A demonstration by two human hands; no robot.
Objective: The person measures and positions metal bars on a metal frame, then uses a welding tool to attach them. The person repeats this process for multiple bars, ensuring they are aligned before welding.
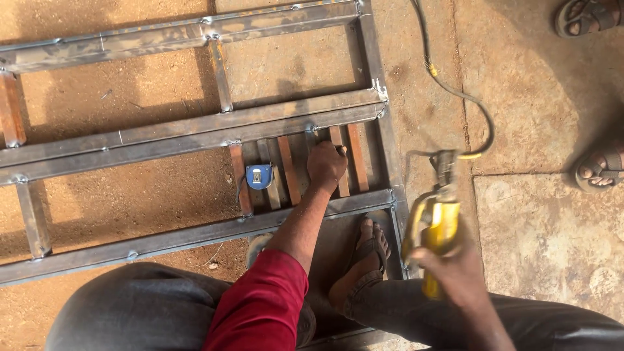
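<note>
1. One steel frame point(195, 133) lies flat on the ground.
2. The left hand point(326, 166) presses on one of about six short upright bars inside the frame point(338, 170); its grip looks closed over the bar.
3. One blue tape measure point(259, 176) sits just left of that hand.
4. The right hand point(455, 270), right of the frame, holds one yellow electrode holder point(437, 224) in a closed grip.

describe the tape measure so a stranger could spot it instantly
Find the welded steel frame lying on the dirt, then the row of short slats near its right end. The tape measure sits among them, beside the left hand: small, square, blue, the only coloured thing there.
</note>
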